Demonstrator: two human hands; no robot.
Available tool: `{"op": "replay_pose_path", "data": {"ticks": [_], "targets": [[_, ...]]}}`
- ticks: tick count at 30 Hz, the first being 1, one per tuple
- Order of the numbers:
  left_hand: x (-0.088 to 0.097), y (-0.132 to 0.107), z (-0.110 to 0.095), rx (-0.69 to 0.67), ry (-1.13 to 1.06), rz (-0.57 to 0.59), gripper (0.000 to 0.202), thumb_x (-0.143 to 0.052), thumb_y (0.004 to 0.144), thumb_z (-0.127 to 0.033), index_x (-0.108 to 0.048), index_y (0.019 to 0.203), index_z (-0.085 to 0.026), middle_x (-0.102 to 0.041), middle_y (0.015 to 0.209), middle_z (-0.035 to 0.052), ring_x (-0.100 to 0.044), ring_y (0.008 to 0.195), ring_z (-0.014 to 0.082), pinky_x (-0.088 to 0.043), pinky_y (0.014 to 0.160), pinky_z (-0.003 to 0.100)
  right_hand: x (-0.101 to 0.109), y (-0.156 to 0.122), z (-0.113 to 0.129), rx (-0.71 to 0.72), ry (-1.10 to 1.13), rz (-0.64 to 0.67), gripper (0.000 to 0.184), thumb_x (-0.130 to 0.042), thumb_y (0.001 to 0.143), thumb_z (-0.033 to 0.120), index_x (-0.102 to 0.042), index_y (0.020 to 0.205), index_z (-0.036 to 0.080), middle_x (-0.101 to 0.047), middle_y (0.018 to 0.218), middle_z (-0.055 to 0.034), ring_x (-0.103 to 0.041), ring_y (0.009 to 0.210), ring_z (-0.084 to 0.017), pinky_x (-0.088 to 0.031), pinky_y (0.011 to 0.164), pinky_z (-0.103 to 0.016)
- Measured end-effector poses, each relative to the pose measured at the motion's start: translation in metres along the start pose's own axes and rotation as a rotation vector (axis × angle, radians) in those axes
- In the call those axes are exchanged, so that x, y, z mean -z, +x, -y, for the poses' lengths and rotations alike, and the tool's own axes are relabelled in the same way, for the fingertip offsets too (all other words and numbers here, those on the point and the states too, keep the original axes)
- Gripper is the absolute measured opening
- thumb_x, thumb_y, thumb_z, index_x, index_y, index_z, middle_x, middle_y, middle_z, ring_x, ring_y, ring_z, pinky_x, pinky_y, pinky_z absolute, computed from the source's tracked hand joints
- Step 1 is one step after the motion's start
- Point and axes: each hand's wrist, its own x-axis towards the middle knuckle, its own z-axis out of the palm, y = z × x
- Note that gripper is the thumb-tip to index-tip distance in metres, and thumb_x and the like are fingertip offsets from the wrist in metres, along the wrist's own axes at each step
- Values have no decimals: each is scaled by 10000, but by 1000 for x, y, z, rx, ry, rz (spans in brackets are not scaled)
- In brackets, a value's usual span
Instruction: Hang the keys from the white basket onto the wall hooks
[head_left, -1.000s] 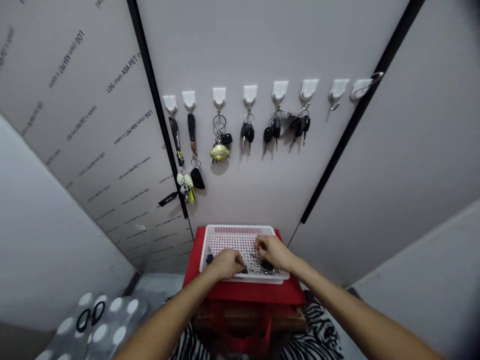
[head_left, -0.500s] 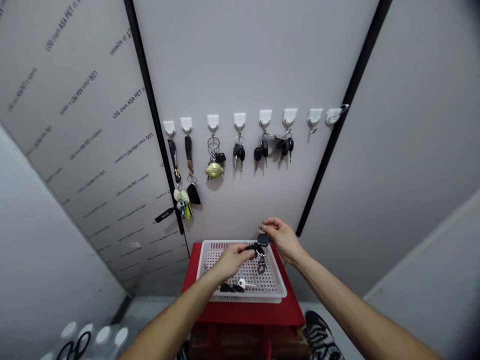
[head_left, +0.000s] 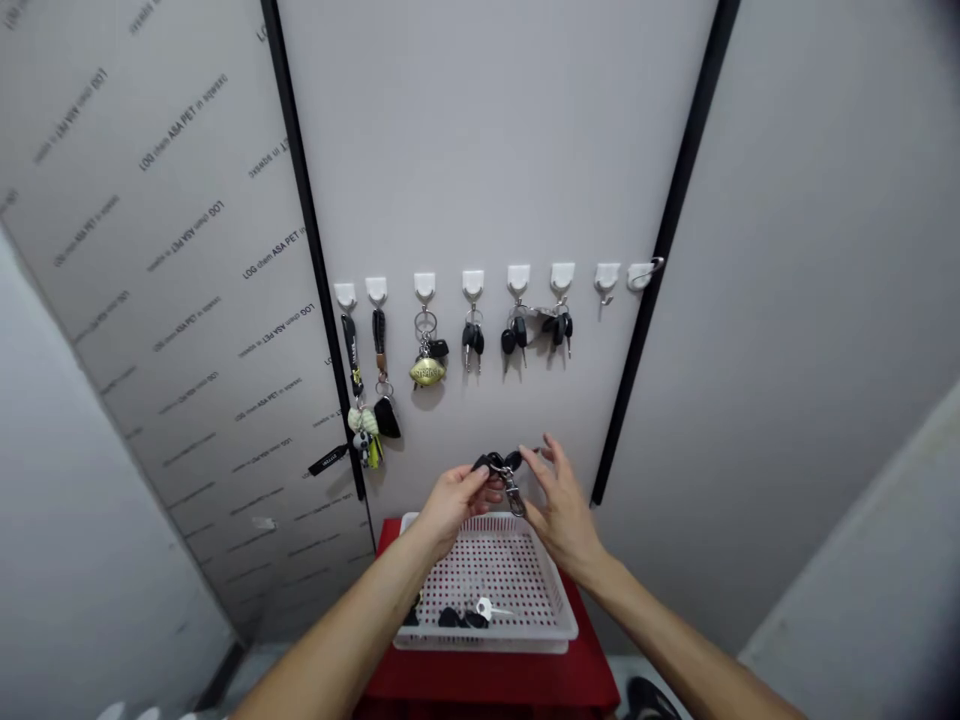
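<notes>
My left hand pinches a bunch of black-headed keys above the white basket. A metal clip dangles from their ring. Close on the right, my right hand has its thumb and fingers apart. Its fingertips are beside the keys; whether they touch them I cannot tell. Below, the white perforated basket holds a silver key and some black-headed keys near its front side.
White hooks cross the wall, several bearing keys, among them a gold football-shaped keyring and a black braided strap. Two hooks at right, one of them this hook, bear no keys. The basket stands on a red surface.
Both hands have risen with the keys, away from the basket. My right hand's fingers have spread from their pinch at a black key. The view has tilted up.
</notes>
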Motion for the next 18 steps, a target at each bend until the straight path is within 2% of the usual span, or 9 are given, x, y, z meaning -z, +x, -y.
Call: {"op": "replay_pose_path", "data": {"ticks": [2, 4, 7, 9, 11, 13, 16, 18], "targets": [[-3, 0, -2, 20, 8, 5, 245, -567, 566, -315, -541, 681, -101, -565, 637, 27, -503, 532, 69, -324, 501, 173, 5, 4, 0, 140, -102, -5, 442, -449, 655, 198, -375, 1088, 245, -178, 1223, -96, -281, 1065, -241, -311, 798, -409], [-4, 0, -3, 40, 27, 3, 234, -567, 566, -304, -540, 677, -100, -558, 602, 16, -497, 513, 62, -315, 487, 166, 10, 7, -1, 282, -142, 47, 400, -437, 668, 172, -415, 1058, 258, -267, 1175, -100, -323, 1029, -234, -330, 770, -395], [-5, 0, -3, 81, 72, -6, 229, -560, 565, -309, -533, 651, -97, -538, 541, -1, -481, 478, 50, -288, 457, 153, 20, 8, 0, 425, -102, 218, 335, -399, 694, 151, -474, 995, 275, -420, 1026, -77, -442, 866, -171, -382, 688, -315], [-5, 1, -3, 122, 109, 15, 240, -558, 558, -321, -526, 641, -98, -535, 533, -2, -471, 461, 46, -278, 446, 152, 28, 10, 2, 443, -16, 349, 301, -387, 703, 156, -503, 957, 266, -471, 914, -57, -474, 740, -120, -400, 622, -246], [-8, 3, -5, 152, 147, 54, 248, -552, 555, -332, -515, 648, -105, -539, 538, -1, -470, 460, 48, -276, 445, 153, 38, 15, 4, 363, 98, 372, 258, -389, 702, 168, -533, 906, 231, -485, 823, -47, -474, 683, -97, -400, 592, -209], [-15, 7, -12, 131, 195, 75, 235, -538, 569, -324, -500, 671, -115, -539, 555, -3, -468, 462, 49, -271, 442, 153, 50, 25, 8, 207, 225, 275, 201, -401, 699, 199, -559, 824, 197, -493, 797, -45, -473, 715, -105, -394, 631, -215], [-38, 10, -34, -5, 295, 44, 194, -498, 615, -252, -485, 764, -128, -548, 672, 16, -475, 504, 48, -285, 456, 155, 71, 49, 12, -87, 453, 94, 183, -421, 685, 280, -555, 737, 167, -529, 777, -38, -480, 734, -120, -381, 667, -232], [-58, 11, -53, -117, 355, 50, 221, -464, 642, -201, -470, 855, -140, -543, 794, 41, -494, 575, 58, -314, 493, 163, 84, 67, 13, -250, 613, 20, 205, -439, 660, 324, -543, 702, 152, -543, 685, -20, -485, 643, -109, -386, 605, -221]]}}
